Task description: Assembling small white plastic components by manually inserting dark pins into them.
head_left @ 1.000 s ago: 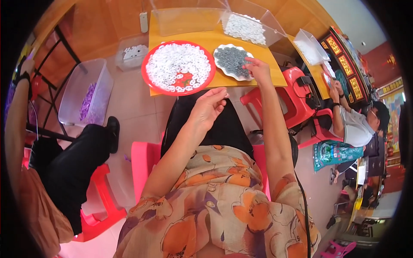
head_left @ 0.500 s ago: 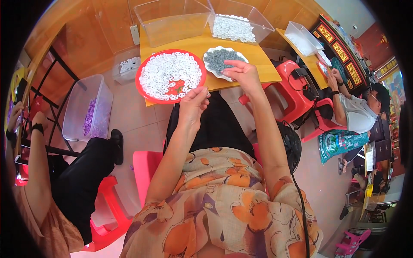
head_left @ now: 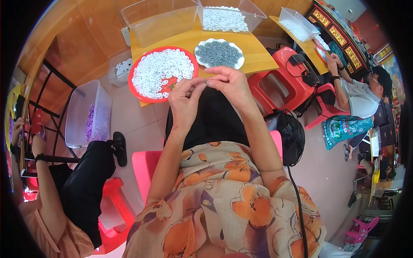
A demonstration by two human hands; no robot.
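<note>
Standing ahead of the seated person, a yellow wooden table (head_left: 258, 60) bears the stock, with a clear bin (head_left: 257, 16) at its far side. A round red plate (head_left: 169, 81) occupies the near left of the tabletop. To its right and slightly farther back is a smaller white scalloped plate (head_left: 239, 64). The right hand (head_left: 233, 87) is raised on the near side of the scalloped plate and is the nearer of the two to it; thumb and index finger are closed in a pinch, other fingers extended leftward. The left hand (head_left: 185, 101) appears at the near right edge of the red plate, thumb and index finger likewise pinching; contact with the rim cannot be confirmed. White oval pieces (head_left: 159, 64) cover most of the red plate, and finer grey pieces (head_left: 218, 53) are heaped on the scalloped one. Governing relation: the fingertips of both hands meet, facing each other, about a small piece (head_left: 206, 82), which lies to the right of the left hand and to the left of the right hand; its kind and long axis cannot be told at this size
</note>
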